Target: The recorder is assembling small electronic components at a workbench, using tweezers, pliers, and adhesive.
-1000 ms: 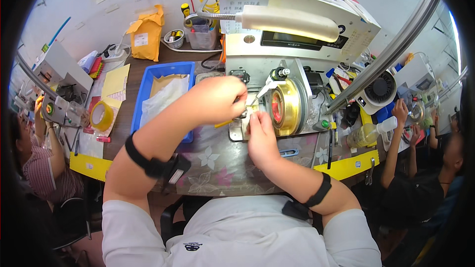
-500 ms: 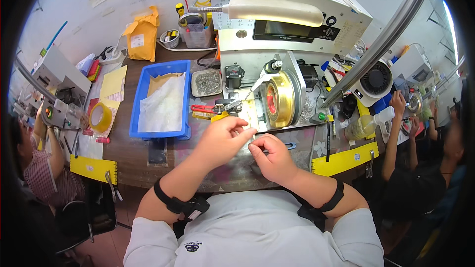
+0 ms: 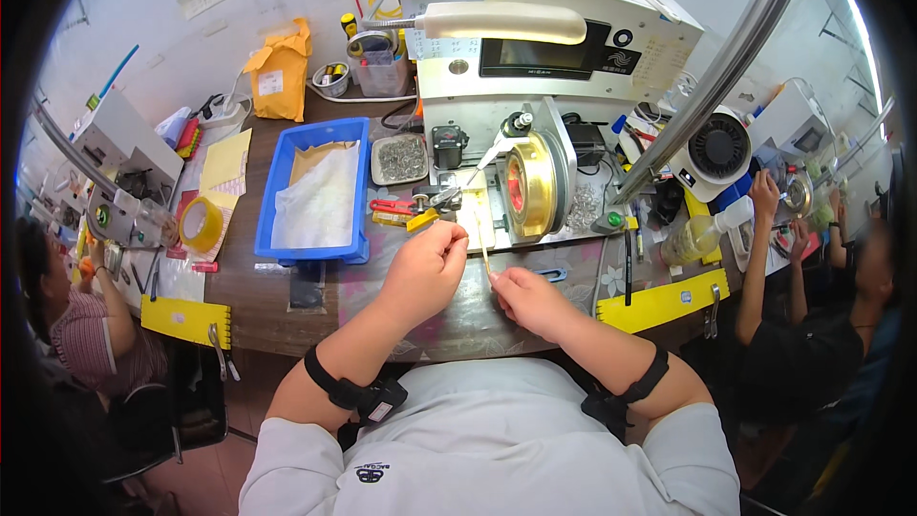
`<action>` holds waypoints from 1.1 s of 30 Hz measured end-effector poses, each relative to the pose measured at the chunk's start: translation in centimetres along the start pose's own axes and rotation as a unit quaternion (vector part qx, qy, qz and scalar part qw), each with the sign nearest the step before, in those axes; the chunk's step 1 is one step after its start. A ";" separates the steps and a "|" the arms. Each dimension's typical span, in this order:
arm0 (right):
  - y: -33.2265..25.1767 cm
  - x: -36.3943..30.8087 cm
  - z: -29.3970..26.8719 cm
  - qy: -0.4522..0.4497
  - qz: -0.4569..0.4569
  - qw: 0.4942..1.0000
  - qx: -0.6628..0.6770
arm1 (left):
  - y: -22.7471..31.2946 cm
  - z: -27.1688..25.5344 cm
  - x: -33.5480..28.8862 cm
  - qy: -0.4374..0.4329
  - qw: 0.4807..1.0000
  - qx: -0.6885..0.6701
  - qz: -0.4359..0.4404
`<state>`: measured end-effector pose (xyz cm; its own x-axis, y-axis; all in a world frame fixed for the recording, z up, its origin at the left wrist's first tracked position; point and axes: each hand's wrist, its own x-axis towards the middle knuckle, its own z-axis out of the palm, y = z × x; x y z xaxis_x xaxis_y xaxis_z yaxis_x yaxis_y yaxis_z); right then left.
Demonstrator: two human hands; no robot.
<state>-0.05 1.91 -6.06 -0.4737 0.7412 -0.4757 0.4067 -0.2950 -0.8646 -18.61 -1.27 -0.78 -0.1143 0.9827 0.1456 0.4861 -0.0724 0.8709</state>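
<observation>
A thin, pale-gold strip (image 3: 484, 250) hangs down in front of the bench machine (image 3: 535, 76), its lower end pinched between the fingertips of my right hand (image 3: 527, 297). To its left my left hand (image 3: 426, 268) is closed, just in front of a yellow lever-like part (image 3: 421, 221); whatever its fingers hold is hidden. Beyond the hands, a wide gold spool (image 3: 537, 187) with a red centre stands upright on the machine. A slim, pen-like metal nozzle (image 3: 497, 151) slants down beside the spool toward a small metal clamp piece (image 3: 445, 195).
At left sit a blue tray (image 3: 360, 250) with white paper in it and a small dish of metal bits (image 3: 399, 161). Red-handled pliers (image 3: 392, 205) lie near the machine. A metal post (image 3: 716, 76), a fan (image 3: 719, 148) and a bottle (image 3: 690, 242) stand at right. Co-workers sit on both sides.
My hands have drawn apart: the left went a little left and its fingers curled in. The right stays low, and the strip now shows plainly above its fingertips.
</observation>
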 end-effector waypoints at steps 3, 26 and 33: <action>-1.3 0.1 0.6 -0.029 0.053 0.993 0.097 | -0.2 -0.1 -0.1 0.002 1.000 -0.005 0.000; -2.3 -3.5 0.3 0.130 -0.328 0.912 -0.211 | -3.2 1.1 0.9 0.018 0.997 -0.074 -0.028; -2.8 -2.8 0.8 0.132 -0.353 0.903 -0.205 | -3.4 1.0 0.8 0.017 0.995 -0.091 -0.029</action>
<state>-0.49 0.15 -2.40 -0.5466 0.7916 0.2731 0.3572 0.5154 -0.7790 -19.48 -0.04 -4.06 -0.1690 0.9799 0.1063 0.3140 -0.0487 0.9482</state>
